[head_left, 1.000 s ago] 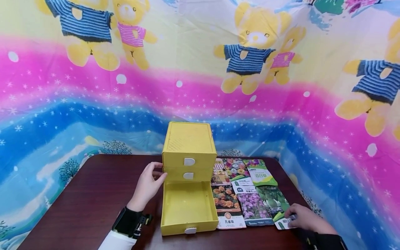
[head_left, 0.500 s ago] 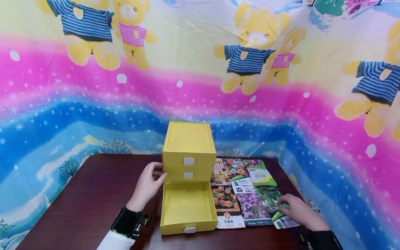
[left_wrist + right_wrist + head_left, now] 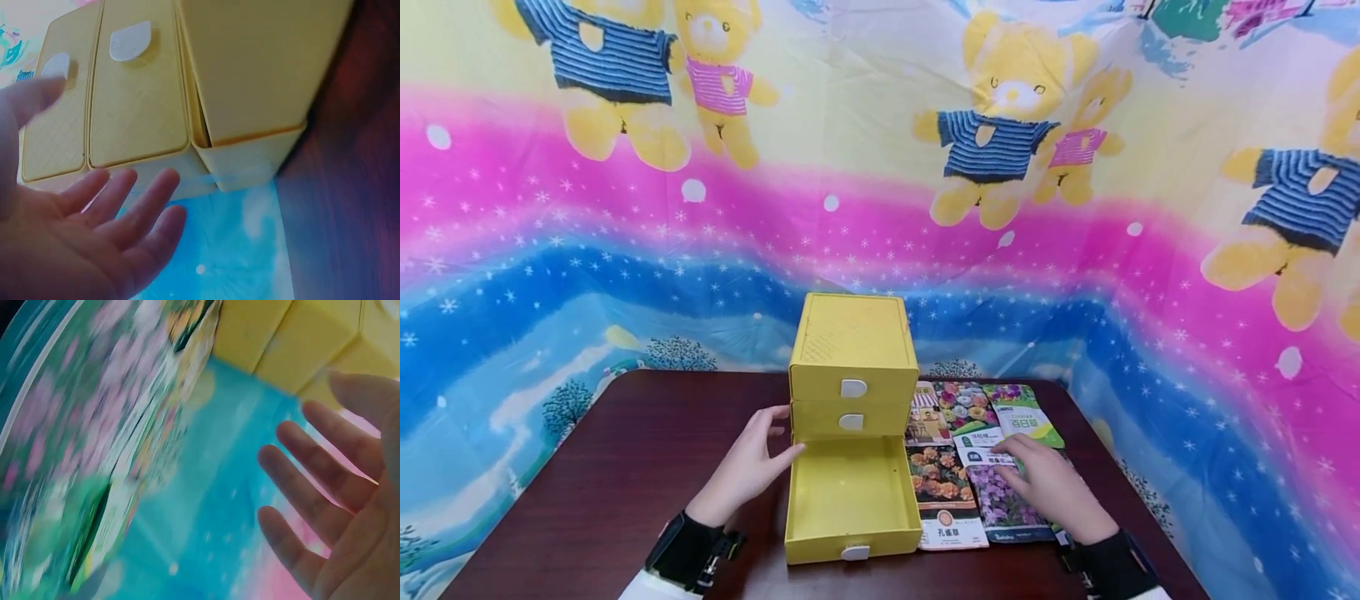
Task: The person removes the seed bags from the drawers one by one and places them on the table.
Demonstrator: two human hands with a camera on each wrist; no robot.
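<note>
A yellow drawer unit (image 3: 854,333) with white tabs stands mid-table, its bottom drawer (image 3: 850,492) pulled out. At its left side is my left hand (image 3: 741,471), fingers spread and thumb by the open drawer's top corner; in the left wrist view the fingertips lie close to the casing. My right hand (image 3: 1052,487) hovers, fingers extended and holding nothing, over flower seed packets laid in two rows right of the unit. It partly covers the purple-flower packet (image 3: 1000,500) and hides most of the green one behind it. The orange marigold packet (image 3: 946,500) lies nearest the drawer.
In the back row lie a packet with a striped awning picture (image 3: 928,417), one with mixed roses (image 3: 966,408) and a green-and-white one (image 3: 1026,421). A printed bear cloth (image 3: 850,125) hangs behind the dark wooden table (image 3: 595,483).
My right hand has left the front right packet and moved left and back over the purple-flower packet. My left hand has slid slightly down and its fingers have eased off the unit's side.
</note>
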